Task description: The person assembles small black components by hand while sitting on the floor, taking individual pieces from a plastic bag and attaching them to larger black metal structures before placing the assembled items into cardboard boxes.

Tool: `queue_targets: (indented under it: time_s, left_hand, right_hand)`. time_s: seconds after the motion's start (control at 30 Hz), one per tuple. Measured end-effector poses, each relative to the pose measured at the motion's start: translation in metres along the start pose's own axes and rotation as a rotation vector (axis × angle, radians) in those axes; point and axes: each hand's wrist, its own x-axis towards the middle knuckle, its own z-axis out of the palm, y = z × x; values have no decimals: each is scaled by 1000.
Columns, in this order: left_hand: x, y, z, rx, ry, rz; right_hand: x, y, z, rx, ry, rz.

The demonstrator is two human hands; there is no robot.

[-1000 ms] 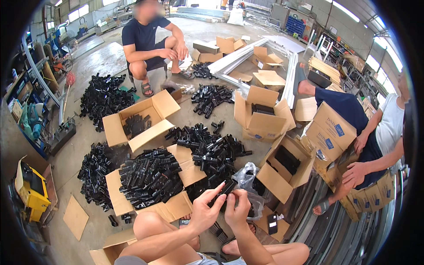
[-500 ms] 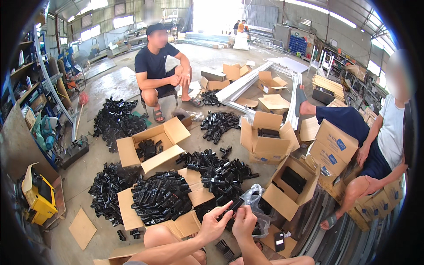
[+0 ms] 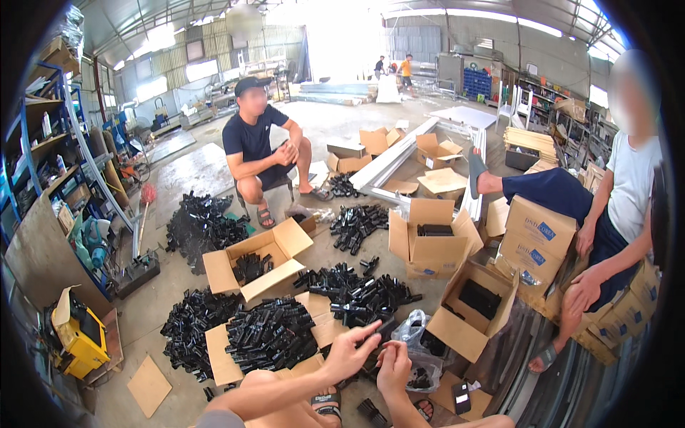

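Note:
My left hand is in front of me at the lower middle, thumb and index finger closed on a short black plastic part. Close by on its right is my right hand, fingers curled into a pinch; whatever is in them is too small to make out. Just left of my hands, an open carton is heaped with black plastic parts. Beyond my fingers lies another pile of black parts. A clear plastic bag rests beside my right hand.
More open cartons stand at left, centre right and right. A person in dark clothes squats opposite; another in a white shirt sits at right by stacked boxes. A yellow case stands far left.
My view has tilted up slightly, so the scene sits lower. My hands have moved a little apart; the right one has drawn back from the black part.

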Motion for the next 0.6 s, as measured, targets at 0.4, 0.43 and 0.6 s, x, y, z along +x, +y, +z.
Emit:
queue_targets:
  time_s: [0.4,0.43,0.6]
  left_hand:
    - [329,308,-53,776,845,146]
    - [332,315,-57,776,847,153]
    - [333,334,-44,773,914,-21]
  right_hand:
    - [-26,30,-42,189,-190,339]
    - [-27,27,-43,168,-213,338]
    - [-20,33,-61,254,-207,382]
